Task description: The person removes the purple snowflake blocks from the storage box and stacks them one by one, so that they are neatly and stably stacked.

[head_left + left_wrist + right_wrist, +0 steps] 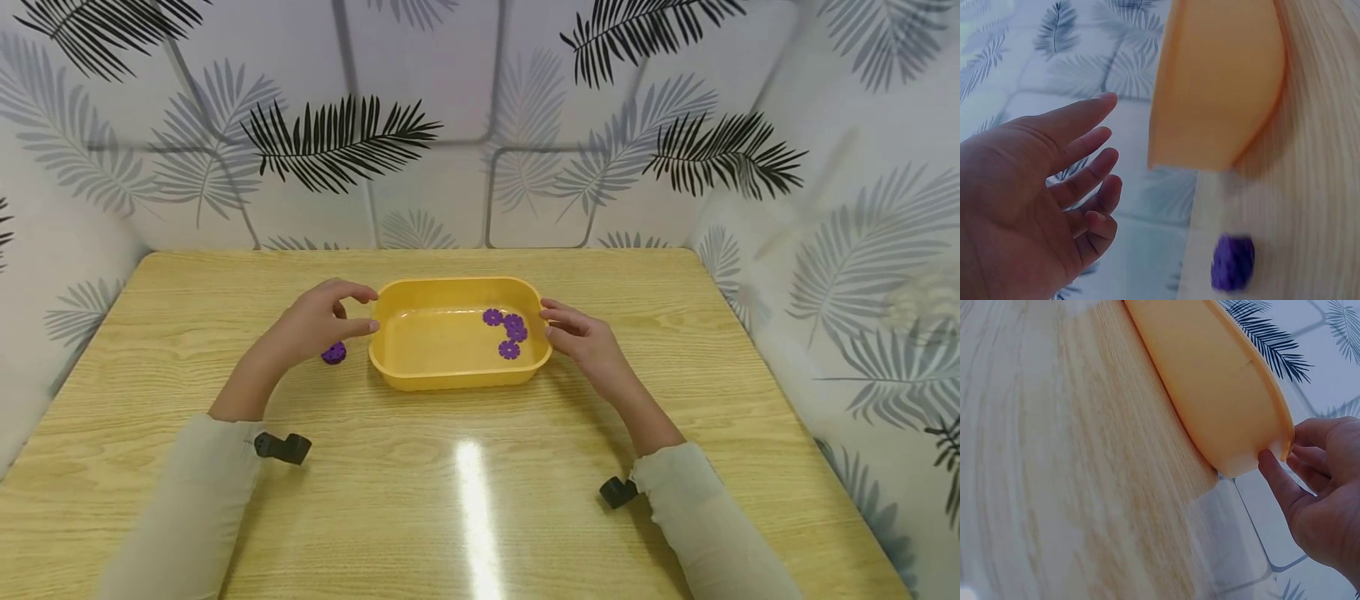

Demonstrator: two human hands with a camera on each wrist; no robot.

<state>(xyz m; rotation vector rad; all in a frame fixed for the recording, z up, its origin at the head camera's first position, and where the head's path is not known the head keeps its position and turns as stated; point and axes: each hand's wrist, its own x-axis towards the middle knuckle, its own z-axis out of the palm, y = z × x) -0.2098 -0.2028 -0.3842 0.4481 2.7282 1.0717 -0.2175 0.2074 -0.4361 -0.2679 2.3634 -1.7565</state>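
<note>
A yellow plastic basin (442,382) stands on the table, with several purple notched building discs (509,349) lying toward its right end. My right hand (588,343) is at the right end of the basin; its thumb (1275,472) rests against the outer wall and the other fingers reach the rim, pinching it. At the opposite end, my left hand (318,321) has thumb and forefinger spread near the rim. A gap shows between that hand and the basin in the left wrist view. Below the left hand lies a small purple clump (333,353), blurred in the left wrist view (1233,262).
The wood-grain table (480,483) ends at a leaf-patterned backdrop (450,192) behind and at the sides. A strip of light glares on the tabletop in front of the basin. Black camera mounts (283,448) sit at both wrists.
</note>
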